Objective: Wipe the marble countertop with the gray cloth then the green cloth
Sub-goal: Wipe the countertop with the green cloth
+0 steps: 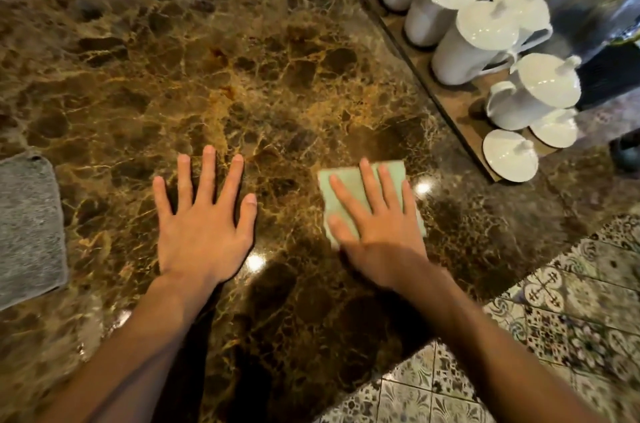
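Right hand: the right hand (377,214) lies flat, fingers spread and extended, palm pressing down on the green cloth (349,187); it pins the cloth rather than gripping it.
Left hand: the left hand (202,211) is splayed wide, empty, resting flat on the bare stone beside the cloth, seemingly as a brace.
Green cloth: folded into a small square, lying on the marble countertop (242,76) near its front edge, mostly under the right hand.
Gray cloth: the gray cloth (29,225) lies flat at the far left of the counter, well apart from both hands, touched by neither.
Progress: judging by the gray cloth set aside and the green one under the palm, the second wipe looks to be in hand; how much of the surface is left cannot be told.
Surroundings: white lidded pots (485,34) stand on a wooden tray (450,100) to the right; patterned floor tiles (554,318) show below the counter edge.
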`<state>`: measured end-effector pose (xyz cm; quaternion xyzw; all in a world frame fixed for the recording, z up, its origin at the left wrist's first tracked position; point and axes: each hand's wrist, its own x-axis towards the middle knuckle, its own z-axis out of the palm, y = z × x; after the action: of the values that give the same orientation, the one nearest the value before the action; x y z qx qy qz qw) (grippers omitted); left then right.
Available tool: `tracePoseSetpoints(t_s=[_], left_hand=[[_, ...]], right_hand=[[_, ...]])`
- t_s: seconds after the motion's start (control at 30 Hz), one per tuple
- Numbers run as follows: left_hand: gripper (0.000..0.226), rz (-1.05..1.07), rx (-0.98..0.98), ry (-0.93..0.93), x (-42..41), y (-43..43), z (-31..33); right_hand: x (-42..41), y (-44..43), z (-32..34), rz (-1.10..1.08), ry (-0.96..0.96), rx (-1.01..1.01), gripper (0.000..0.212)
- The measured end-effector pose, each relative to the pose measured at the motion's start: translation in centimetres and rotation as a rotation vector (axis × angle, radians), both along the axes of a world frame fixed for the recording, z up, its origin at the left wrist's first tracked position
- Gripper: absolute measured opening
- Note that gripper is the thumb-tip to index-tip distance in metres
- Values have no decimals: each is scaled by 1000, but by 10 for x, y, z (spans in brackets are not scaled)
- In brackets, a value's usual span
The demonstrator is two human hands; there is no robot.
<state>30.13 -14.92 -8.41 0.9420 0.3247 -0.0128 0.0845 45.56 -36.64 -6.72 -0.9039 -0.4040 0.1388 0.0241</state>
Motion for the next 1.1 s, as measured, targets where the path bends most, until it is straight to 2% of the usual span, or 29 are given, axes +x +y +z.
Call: tracePoseSetpoints(t_s=[0.27,0.43,0.6,0.97,1.1], left_hand=[[63,6,-6,0,0,-2,1],[63,7,-19,-3,0,1,-3],[63,0,-21,3,-1,1,-2],[64,18,-38,4,-2,5,-5],[66,8,-36,19,0,3,-3]], right_hand=[[167,179,-2,-103,46,-18,65],[199,209,-1,-108,76,-25,68],[168,158,0,-43,54,5,65],[7,-95,-2,-10,10,12,58],[-38,-128,5,-63,48,61,57]])
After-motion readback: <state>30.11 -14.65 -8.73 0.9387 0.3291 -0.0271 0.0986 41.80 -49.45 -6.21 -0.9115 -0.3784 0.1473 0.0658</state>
